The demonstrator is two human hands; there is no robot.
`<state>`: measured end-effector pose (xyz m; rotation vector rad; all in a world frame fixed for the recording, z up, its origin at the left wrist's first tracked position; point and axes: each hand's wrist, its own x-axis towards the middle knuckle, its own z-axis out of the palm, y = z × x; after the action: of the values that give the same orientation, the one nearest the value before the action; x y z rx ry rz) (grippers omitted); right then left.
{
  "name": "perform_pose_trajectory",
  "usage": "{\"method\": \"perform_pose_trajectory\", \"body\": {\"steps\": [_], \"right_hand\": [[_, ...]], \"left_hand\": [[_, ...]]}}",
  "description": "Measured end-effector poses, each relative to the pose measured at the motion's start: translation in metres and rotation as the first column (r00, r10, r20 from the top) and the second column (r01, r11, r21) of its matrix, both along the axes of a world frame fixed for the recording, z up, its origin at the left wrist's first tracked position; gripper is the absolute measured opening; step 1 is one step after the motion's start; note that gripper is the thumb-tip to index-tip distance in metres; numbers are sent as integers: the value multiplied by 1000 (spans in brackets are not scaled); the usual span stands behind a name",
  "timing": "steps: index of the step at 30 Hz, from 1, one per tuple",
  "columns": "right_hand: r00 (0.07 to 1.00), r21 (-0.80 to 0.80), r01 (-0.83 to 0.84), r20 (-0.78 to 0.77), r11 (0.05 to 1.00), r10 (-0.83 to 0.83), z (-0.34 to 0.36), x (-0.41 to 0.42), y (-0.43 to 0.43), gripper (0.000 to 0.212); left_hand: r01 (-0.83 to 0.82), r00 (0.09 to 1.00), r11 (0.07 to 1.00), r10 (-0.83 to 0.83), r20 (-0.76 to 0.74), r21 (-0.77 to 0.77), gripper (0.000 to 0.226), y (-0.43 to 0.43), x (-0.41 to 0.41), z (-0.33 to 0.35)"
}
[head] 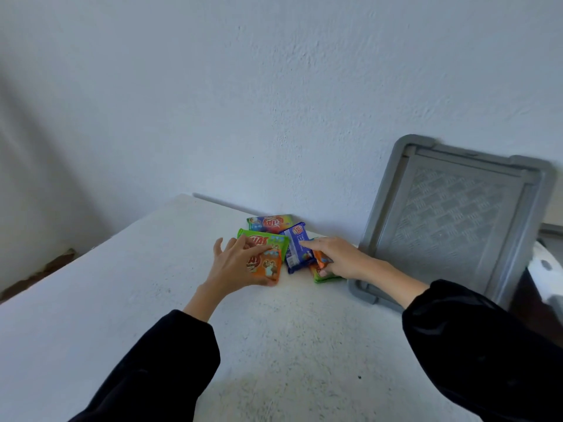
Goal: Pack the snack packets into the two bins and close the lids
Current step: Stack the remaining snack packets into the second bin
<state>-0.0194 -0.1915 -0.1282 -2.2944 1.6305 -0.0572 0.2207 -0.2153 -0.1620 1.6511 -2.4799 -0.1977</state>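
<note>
Several snack packets lie in a small pile at the far side of the white table (152, 300), by the wall. My left hand (234, 266) grips an orange packet (268, 266) at the pile's front, thumb under it. Behind it lie a green packet (274, 240) and a multicoloured one (269, 223). A blue packet (298, 248) sits in the middle. My right hand (338, 257) pinches a small orange packet (321, 258), with its index finger stretched onto the blue packet. A green packet (326, 277) lies beneath that hand. A grey bin lid (451, 220) leans against the wall at the right.
At the far right edge a sliver of a white bin (545, 266) shows behind the lid. The table's left edge drops to a dark floor (39, 269). The white wall stands close behind the packets.
</note>
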Motion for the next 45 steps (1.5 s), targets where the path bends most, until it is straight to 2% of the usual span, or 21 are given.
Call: {"method": "perform_pose_trajectory", "body": {"steps": [2, 4, 6, 8, 10, 15, 17, 19, 23, 27, 30, 35, 39, 45], "right_hand": [[996, -18, 32, 90, 999, -30, 3, 0, 4, 80], [991, -22, 65, 116, 998, -62, 6, 0, 6, 81], [997, 23, 54, 57, 998, -55, 10, 0, 7, 84], [997, 91, 32, -77, 995, -24, 13, 1, 6, 92], [984, 123, 66, -174, 990, -44, 16, 3, 5, 90], [964, 68, 159, -227, 985, -139, 11, 11, 0, 67], [968, 57, 165, -201, 985, -151, 12, 11, -2, 63], [977, 45, 172, -134, 984, -164, 15, 9, -3, 63], [967, -43, 224, 132, 974, -217, 32, 3, -1, 67], [884, -148, 308, 410, 940, -225, 67, -6, 10, 72], [836, -195, 332, 514, 923, -192, 100, -21, 33, 72], [823, -269, 353, 545, 896, -161, 149, -66, 115, 72], [832, -238, 385, 508, 892, -223, 169, -116, 205, 71], [864, -166, 449, 331, 878, -380, 172, -170, 327, 68]], "left_hand": [[-1, 1000, 999, 1, -6, -45, 123, 5, 3, -3], [0, 999, 999, -2, -46, -35, 127, 6, 4, -5], [41, 993, 998, -35, -108, 50, 110, 6, 4, -3], [101, 982, 987, -79, -169, 125, 87, 6, 7, -2], [123, 977, 980, -91, -193, 159, 78, 5, 12, -1], [141, 988, 978, -130, -81, 152, 63, 2, 12, 3], [131, 988, 977, -115, -106, 166, 62, 3, 9, 0], [111, 981, 978, -79, -175, 177, 62, 6, 6, -4], [96, 956, 991, -66, -284, 94, 60, 12, -5, 10], [106, 929, 994, -108, -353, -24, 70, 16, -22, 60], [196, 893, 973, -229, -388, -123, 72, 27, -41, 103], [418, 824, 884, -466, -323, -208, 63, 73, -90, 163], [630, 705, 737, -675, -215, -246, 62, 126, -140, 186], [837, 531, 522, -847, 12, -164, 73, 212, -212, 188]]}}
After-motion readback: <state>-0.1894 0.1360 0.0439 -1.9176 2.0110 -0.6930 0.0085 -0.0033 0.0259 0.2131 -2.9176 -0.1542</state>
